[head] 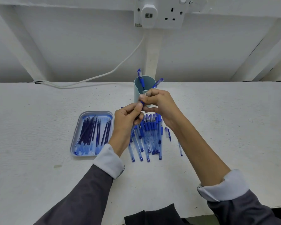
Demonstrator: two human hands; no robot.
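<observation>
Presently the step in hand appears to be the fitting together of one pen. A clear plastic ballpoint pen with a blue grip (142, 103) is held in the air between both hands, above the pile and just in front of the cup. The left hand (128, 118) has its fingers curled round the lower barrel, thumb and forefinger pinching just below the blue grip. The right hand (159, 103) pinches the upper end with its fingers pressed together round the tip section; whether that piece is seated or loose cannot be told. A pale teal cylindrical cup (136, 95) stands behind the hands on the white rough-painted worktop (39, 119), with two capped blue pens (140, 77) leaning in it. A grey-blue rectangular tray (96, 112) of dark blue ink refills (92, 132) lies to the left. A pile of clear blue-capped pens (148, 135) lies beneath the hands, with a loose blue cap (167, 133) beside it. Judged next: tighten the tip end and drop the pen into the cup, which calls for a steady twist that keeps the refill straight.
</observation>
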